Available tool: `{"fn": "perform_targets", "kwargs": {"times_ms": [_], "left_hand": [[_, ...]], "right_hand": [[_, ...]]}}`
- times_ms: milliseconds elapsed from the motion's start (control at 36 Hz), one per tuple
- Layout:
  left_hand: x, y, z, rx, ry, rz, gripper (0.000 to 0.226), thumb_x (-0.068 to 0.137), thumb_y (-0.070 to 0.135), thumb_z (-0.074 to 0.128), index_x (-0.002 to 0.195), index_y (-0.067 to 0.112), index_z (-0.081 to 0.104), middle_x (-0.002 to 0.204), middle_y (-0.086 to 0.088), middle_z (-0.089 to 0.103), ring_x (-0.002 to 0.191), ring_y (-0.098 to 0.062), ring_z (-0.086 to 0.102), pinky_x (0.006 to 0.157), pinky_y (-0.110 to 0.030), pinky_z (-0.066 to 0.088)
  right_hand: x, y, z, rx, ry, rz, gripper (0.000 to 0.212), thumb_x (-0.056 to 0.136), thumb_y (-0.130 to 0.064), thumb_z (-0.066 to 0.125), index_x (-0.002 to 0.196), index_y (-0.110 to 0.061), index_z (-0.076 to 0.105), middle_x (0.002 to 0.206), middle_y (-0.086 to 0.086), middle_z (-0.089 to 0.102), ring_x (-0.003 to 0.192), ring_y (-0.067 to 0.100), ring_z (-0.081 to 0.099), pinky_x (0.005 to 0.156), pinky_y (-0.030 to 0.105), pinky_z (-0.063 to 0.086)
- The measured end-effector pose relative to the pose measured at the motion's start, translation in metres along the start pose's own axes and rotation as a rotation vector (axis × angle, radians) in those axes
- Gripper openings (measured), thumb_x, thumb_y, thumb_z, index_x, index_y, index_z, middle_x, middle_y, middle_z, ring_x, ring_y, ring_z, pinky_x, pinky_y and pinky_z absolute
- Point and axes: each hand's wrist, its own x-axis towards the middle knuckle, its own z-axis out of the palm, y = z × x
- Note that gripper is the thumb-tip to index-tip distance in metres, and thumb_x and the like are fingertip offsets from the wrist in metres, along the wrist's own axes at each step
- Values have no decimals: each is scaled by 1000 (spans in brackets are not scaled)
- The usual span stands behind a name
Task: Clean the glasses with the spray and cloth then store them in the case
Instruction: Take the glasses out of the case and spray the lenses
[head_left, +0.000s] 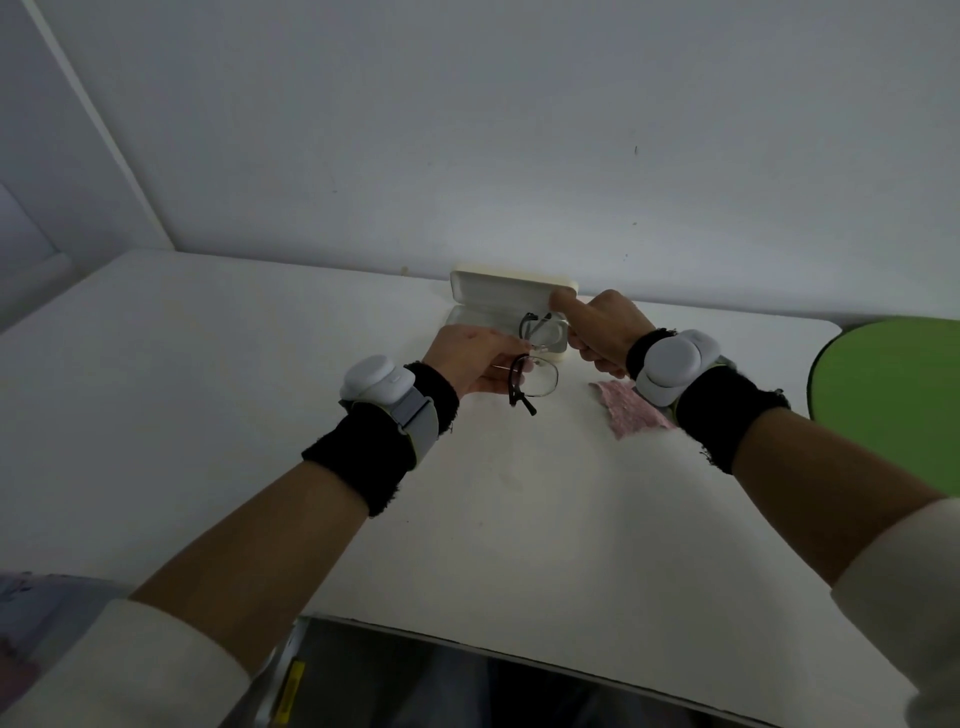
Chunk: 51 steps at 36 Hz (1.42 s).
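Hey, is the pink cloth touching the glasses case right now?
Apart. The head view shows the pink cloth lying flat, with a strip of bare white table between it and the open glasses case.

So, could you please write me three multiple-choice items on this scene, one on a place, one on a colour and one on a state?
1. Where does the case stand?
A. at the table's far edge by the wall
B. at the table's near edge
C. on the green surface

2. What colour is the cloth?
A. blue
B. pink
C. black

3. How is the case lid?
A. shut
B. open
C. missing

Answers:
1 A, it stands against the wall.
2 B, pink cloth lies under the right hand.
3 B, the lid stands raised while the left hand holds the glasses.
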Motion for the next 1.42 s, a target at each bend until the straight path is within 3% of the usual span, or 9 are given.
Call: {"fn": "perform_targets", "kwargs": {"times_ms": [139, 389, 611, 778, 889, 1111, 1250, 1417], "left_hand": [[2, -3, -1, -7, 11, 2, 16, 85, 9, 68, 95, -3, 68, 100, -27, 70, 71, -29, 64, 72, -34, 59], [4, -6, -1, -16, 1, 8, 13, 86, 8, 67, 93, -2, 66, 98, -27, 70, 75, -31, 63, 82, -41, 57], [5, -7, -1, -64, 19, 3, 16, 86, 6, 66, 98, -5, 65, 86, -22, 68, 63, -27, 62, 67, -32, 59], [10, -10, -3, -73, 53, 7, 12, 84, 8, 69, 90, -3, 67, 81, -20, 71, 63, -28, 64, 73, -37, 59], [11, -8, -5, -87, 67, 0, 11, 83, 8, 69, 89, -2, 67, 77, -18, 71, 60, -27, 64, 65, -33, 60], [9, -6, -5, -113, 95, -13, 25, 85, 4, 66, 104, -11, 64, 84, -22, 67, 55, -23, 62, 53, -26, 58], [11, -8, -6, -117, 114, -14, 28, 85, 4, 66, 107, -12, 64, 85, -22, 67, 55, -21, 63, 55, -27, 59], [11, -9, -6, -124, 111, -10, 27, 84, 5, 67, 106, -11, 65, 89, -23, 67, 54, -20, 63, 51, -25, 57]], "right_hand": [[-1, 0, 1, 54, 31, -8, 45, 76, -51, 50, 52, -13, 44, 38, -4, 41, 30, 15, 28, 37, 17, 26], [-3, -7, -4, 145, 56, -39, 52, 71, -62, 51, 47, -17, 41, 42, -1, 39, 36, 17, 26, 42, 22, 24], [-7, -7, -7, 145, 47, -77, 59, 69, -70, 52, 46, -17, 39, 41, -2, 38, 35, 18, 26, 41, 23, 26], [-10, -6, -5, 106, 45, -92, 59, 70, -70, 51, 49, -15, 43, 42, -1, 43, 34, 18, 31, 40, 21, 28], [-10, -3, 0, 96, 14, -92, 58, 70, -68, 52, 49, -15, 42, 40, -3, 42, 32, 16, 30, 38, 19, 27], [-11, 5, 16, 57, -30, -62, 64, 66, -71, 53, 35, -17, 42, 45, -1, 45, 39, 20, 33, 42, 24, 31], [-14, 8, 24, 48, -76, -51, 57, 65, -68, 53, 40, -18, 42, 51, 1, 46, 49, 21, 34, 46, 28, 30], [-19, 11, 29, 9, -81, -67, 54, 66, -67, 52, 44, -18, 45, 44, -1, 47, 40, 20, 33, 39, 21, 29]]}}
